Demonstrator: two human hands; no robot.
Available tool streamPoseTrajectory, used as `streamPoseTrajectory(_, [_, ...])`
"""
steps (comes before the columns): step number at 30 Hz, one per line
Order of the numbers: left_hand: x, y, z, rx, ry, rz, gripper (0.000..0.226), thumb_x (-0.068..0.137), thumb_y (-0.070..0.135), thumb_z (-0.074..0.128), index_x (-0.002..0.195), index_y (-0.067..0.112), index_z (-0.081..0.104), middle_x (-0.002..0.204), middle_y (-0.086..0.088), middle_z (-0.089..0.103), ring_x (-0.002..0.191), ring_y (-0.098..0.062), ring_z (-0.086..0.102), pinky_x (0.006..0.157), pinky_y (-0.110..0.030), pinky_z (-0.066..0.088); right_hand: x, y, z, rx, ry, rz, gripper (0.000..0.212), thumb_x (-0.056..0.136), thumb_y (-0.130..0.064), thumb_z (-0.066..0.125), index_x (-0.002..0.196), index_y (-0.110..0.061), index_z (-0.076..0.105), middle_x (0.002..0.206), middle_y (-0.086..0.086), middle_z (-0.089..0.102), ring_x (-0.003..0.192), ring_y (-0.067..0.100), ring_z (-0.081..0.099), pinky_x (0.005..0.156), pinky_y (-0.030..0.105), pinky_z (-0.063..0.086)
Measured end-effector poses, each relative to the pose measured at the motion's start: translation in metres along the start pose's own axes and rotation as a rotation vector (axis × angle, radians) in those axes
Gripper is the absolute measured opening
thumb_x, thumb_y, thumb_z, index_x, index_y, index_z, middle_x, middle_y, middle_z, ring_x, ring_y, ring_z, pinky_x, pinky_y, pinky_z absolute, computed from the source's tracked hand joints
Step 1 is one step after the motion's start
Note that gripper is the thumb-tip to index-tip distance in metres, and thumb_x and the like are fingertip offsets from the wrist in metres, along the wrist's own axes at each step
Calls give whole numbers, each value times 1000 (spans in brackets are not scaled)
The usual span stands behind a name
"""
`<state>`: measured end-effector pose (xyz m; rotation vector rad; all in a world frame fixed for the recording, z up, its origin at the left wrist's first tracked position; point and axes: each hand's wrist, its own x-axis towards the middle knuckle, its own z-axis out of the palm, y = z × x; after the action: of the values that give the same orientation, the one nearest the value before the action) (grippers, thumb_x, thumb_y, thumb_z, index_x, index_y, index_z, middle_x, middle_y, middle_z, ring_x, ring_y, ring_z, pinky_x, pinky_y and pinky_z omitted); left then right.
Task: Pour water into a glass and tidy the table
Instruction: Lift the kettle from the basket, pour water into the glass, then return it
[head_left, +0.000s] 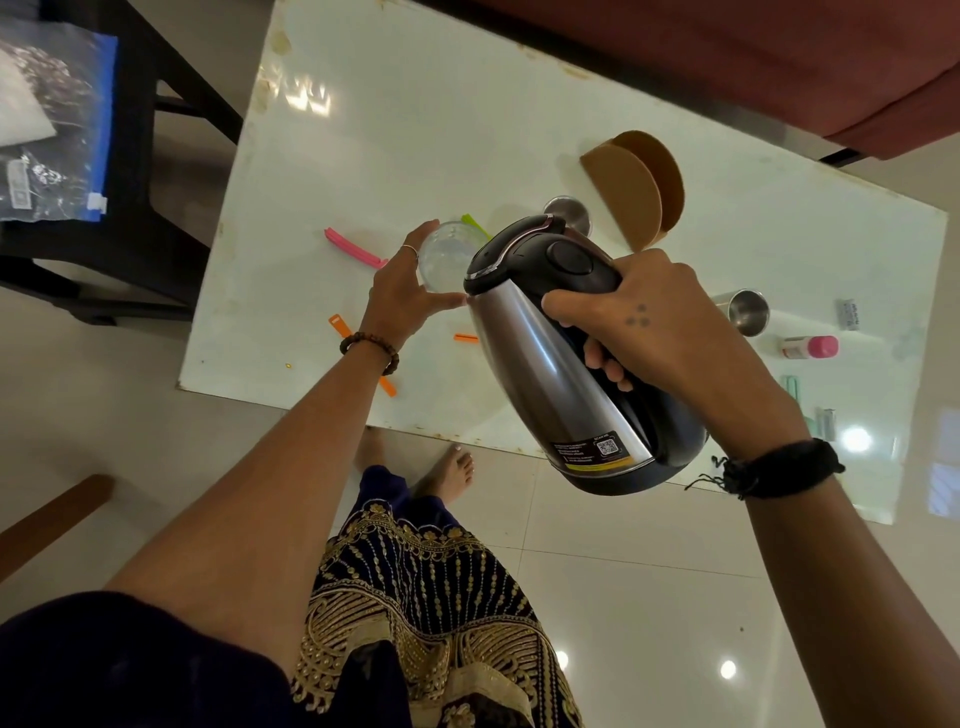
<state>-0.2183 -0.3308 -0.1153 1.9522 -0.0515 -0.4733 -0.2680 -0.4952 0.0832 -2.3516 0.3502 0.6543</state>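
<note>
Glass (445, 257) betw left fingers (415, 244), kettle (566, 353) tilted above.

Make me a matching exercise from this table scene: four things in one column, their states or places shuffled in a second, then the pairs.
Things
1. stainless steel electric kettle with black lid
2. clear drinking glass
3. pink plastic bag clip
4. small white bottle with pink cap

States
A. lying on its side
B. steadied by the left hand
C. flat on the table, left of the glass
D. tilted in the right hand

Pairs: 1-D, 2-B, 3-C, 4-A
</note>
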Motion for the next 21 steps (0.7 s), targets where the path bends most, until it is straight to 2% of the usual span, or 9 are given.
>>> streamPoseTrajectory(2, [0, -1, 0, -10, 0, -1, 81, 69, 13, 78, 137, 4, 34, 139, -12, 45, 125, -27, 44, 100, -46, 45, 2, 2, 1, -3, -5, 9, 28, 79, -21, 62, 55, -24, 47, 66, 10, 58, 38, 6, 48, 50, 24, 46])
streamPoseTrajectory(5, [0, -2, 1, -6, 8, 6, 81, 69, 13, 78, 136, 5, 34, 138, -12, 46, 123, -27, 45, 99, -44, 46, 4, 5, 3, 9, -4, 27, 34, 83, -29, 60, 51, -20, 51, 40, -4, 56, 30, 0, 48, 37, 13, 43])
streamPoseTrajectory(7, [1, -3, 1, 2, 15, 4, 82, 69, 13, 79, 136, 5, 34, 138, -11, 46, 124, -26, 45, 99, -43, 46, 6, 6, 5, 25, -2, 42, 41, 85, -32, 58, 48, -15, 52, 31, -10, 52, 27, 0, 48, 31, 8, 37])
streamPoseTrajectory(12, [1, -5, 1, -22, 11, -10, 82, 68, 13, 79, 137, 7, 34, 139, -10, 46, 125, -26, 45, 100, -47, 45, 7, 6, 4, 40, -3, 60, 39, 84, -31, 59, 51, -11, 54, 32, -7, 52, 27, 3, 47, 32, 10, 39])
streamPoseTrajectory(15, [1, -5, 1, -20, 10, -16, 82, 68, 13, 79, 137, 7, 34, 139, -10, 46, 125, -28, 45, 100, -48, 44, 8, 3, 3, 61, 7, 82, 26, 76, -27, 62, 60, -6, 57, 56, 10, 61, 38, 13, 48, 45, 25, 46])
streamPoseTrajectory(16, [1, -5, 1, -17, 11, -18, 82, 68, 13, 79, 137, 7, 35, 139, -9, 46, 125, -28, 45, 100, -48, 44, 8, 3, 3, 54, 4, 78, 26, 77, -26, 62, 60, -7, 57, 58, 11, 61, 40, 14, 48, 47, 26, 46])
streamPoseTrajectory(19, [2, -5, 2, -2, 11, -14, 82, 68, 13, 79, 137, 7, 34, 139, -10, 46, 124, -27, 45, 100, -46, 45, 7, 4, 4, 28, -16, 54, 39, 85, -29, 59, 51, -11, 53, 33, -5, 53, 28, 4, 48, 34, 11, 40])
streamPoseTrajectory(21, [2, -5, 1, 5, 10, -7, 82, 68, 14, 79, 137, 7, 34, 139, -10, 46, 124, -26, 44, 100, -45, 45, 7, 4, 4, 22, -16, 59, 35, 83, -28, 60, 53, -14, 52, 39, -3, 55, 29, 4, 47, 36, 13, 42])
